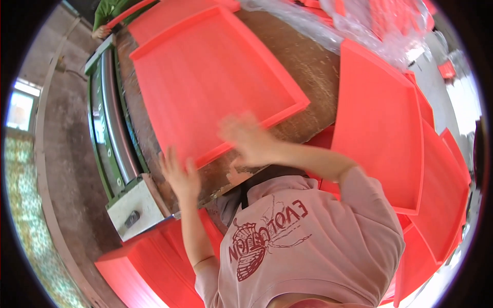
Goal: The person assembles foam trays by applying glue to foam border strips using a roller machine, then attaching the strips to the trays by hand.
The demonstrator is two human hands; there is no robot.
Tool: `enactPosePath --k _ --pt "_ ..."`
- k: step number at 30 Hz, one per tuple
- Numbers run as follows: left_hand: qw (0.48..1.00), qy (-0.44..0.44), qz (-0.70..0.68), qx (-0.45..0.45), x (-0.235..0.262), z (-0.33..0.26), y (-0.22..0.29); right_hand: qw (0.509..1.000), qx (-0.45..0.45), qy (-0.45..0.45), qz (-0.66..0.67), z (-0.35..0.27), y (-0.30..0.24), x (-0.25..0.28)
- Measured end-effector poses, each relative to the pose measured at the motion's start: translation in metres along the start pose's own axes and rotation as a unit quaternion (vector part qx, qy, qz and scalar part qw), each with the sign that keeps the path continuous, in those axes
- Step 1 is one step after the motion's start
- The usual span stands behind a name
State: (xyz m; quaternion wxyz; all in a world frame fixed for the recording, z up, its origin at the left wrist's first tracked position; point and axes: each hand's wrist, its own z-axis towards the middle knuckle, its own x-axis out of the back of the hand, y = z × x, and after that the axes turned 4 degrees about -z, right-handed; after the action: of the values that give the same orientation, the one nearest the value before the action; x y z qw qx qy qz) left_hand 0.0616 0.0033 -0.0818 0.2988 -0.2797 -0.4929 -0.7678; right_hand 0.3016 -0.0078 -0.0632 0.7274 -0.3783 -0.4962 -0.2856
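A shallow red tray-like panel (pixel 205 82) with raised edges lies on a worn brown tabletop (pixel 308 66). My left hand (pixel 181 177) is at the panel's near left corner, fingers stretched apart and holding nothing. Above the panel's near edge is my right hand (pixel 249 138), blurred by motion, its fingers extended and nothing visible in them. Whether either hand touches the panel, I cannot tell. Behind this panel, another red panel (pixel 169 18) lies partly covered by it.
To the left runs a green-framed machine with a metal roller (pixel 115 113) and a grey end box (pixel 136 210). Red panels (pixel 380 128) lean in a stack at right; more red pieces (pixel 149 262) sit below left. Clear plastic wrap (pixel 292 18) lies behind. A co-worker's hand (pixel 101 32) shows far left.
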Motion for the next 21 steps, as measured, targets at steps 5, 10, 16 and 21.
enactPosePath --k 5,10,16,21 --pt "0.950 -0.079 0.299 -0.038 -0.020 -0.003 -0.002 0.997 -0.067 -0.028 0.013 -0.011 0.013 -0.014" --pt "0.959 -0.001 0.283 -0.024 -0.009 -0.006 -0.022 0.883 -0.343 0.269 -0.175 -0.080 0.091 -0.019" --pt "0.967 -0.045 0.239 -0.068 -0.004 -0.004 -0.036 0.854 -0.394 0.338 0.040 -0.069 0.091 -0.030" --pt "0.862 0.034 -0.409 0.298 0.018 -0.018 -0.076 0.837 -0.483 0.238 0.097 -0.080 0.108 0.001"
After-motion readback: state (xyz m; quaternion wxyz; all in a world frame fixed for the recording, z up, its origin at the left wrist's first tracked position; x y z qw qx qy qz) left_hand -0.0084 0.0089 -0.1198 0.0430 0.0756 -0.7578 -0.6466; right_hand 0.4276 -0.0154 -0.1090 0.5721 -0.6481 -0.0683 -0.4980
